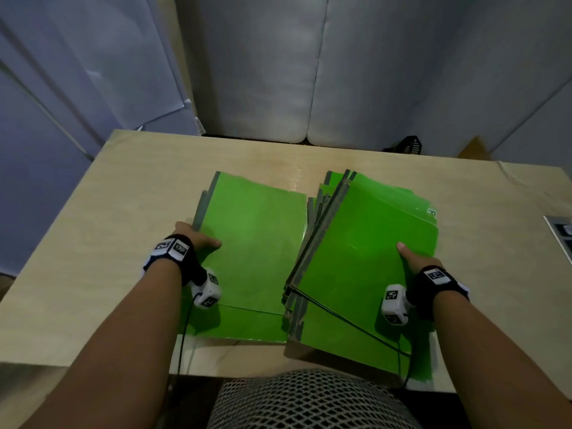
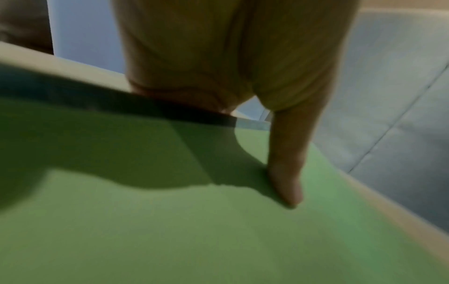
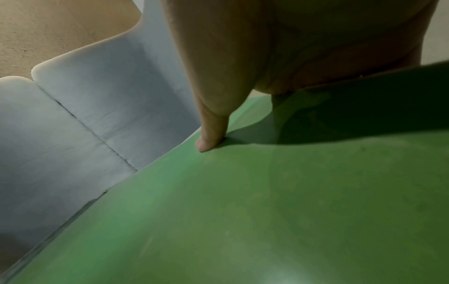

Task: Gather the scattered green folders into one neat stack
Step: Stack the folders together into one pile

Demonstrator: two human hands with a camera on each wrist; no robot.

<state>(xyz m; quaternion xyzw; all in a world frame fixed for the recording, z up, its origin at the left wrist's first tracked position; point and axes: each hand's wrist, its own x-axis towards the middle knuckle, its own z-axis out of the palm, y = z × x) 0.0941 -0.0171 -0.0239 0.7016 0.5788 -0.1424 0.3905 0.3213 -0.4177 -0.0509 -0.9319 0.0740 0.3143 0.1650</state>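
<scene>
2 green piles were laid side by side on table (image 1: 123,187); left pile (image 1: 257,243) was gripped at spine edge by left hand (image 1: 198,239), thumb on top; fanned right pile (image 1: 365,258) was gripped at right edge by right hand (image 1: 414,258); near corners overhung table edge; bare tabletop was seen beyond both.

**Camera positions, three views**

Head camera: on my head, looking forward and steeply down. It takes in the whole table (image 1: 130,193), both forearms, and the grey padded panels (image 1: 309,72) behind the far edge. Wide, mid-distance.

Left wrist camera: under my left hand (image 2: 218,57), looking along the palm toward the thumb (image 2: 286,173). Very close to the green folder (image 2: 194,240) surface; blurred. Table edge and grey panels at right.

Right wrist camera: the mirror of it, under my right hand (image 3: 316,38), thumb (image 3: 213,124) at centre, skimming another green folder cover (image 3: 267,211).

Shared: both wrist views show folder faces and panels the head view sees from above.
</scene>
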